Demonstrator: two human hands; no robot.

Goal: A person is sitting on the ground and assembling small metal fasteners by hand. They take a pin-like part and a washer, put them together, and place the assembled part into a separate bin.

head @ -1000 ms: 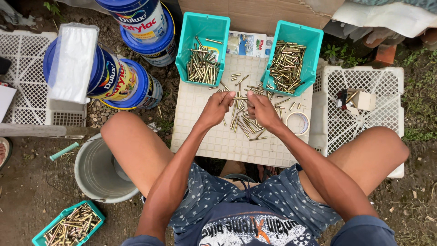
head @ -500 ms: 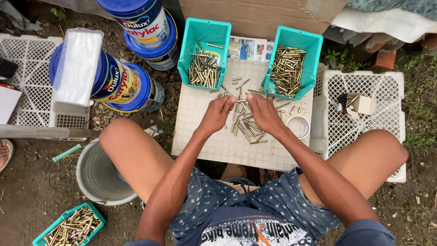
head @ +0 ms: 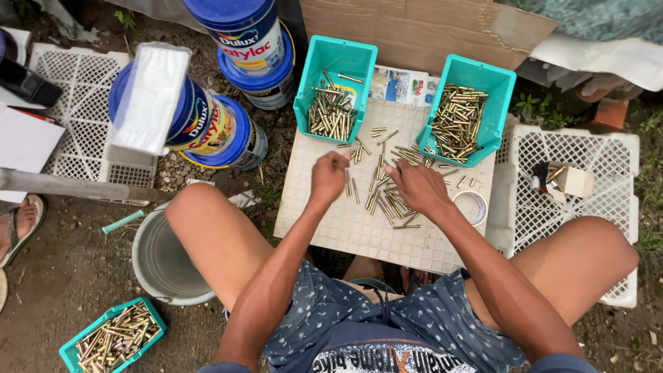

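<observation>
The fingers of the left hand [head: 330, 177] were curled in, knuckles up, over the loose brass casings [head: 384, 193]; whether they pinched one could not be told. The right hand [head: 417, 186] lay spread and flat, fingers touching the same scatter. The casings lay across the middle of the white gridded worktop [head: 359, 228]. Beyond them stood two teal bins, the left bin [head: 336, 62] and the right bin [head: 476, 79], both holding more casings. A tape roll [head: 472, 207] rested just beside the right wrist.

Left hand [head: 329, 177] fisted, right hand [head: 416, 186] palm-down
</observation>
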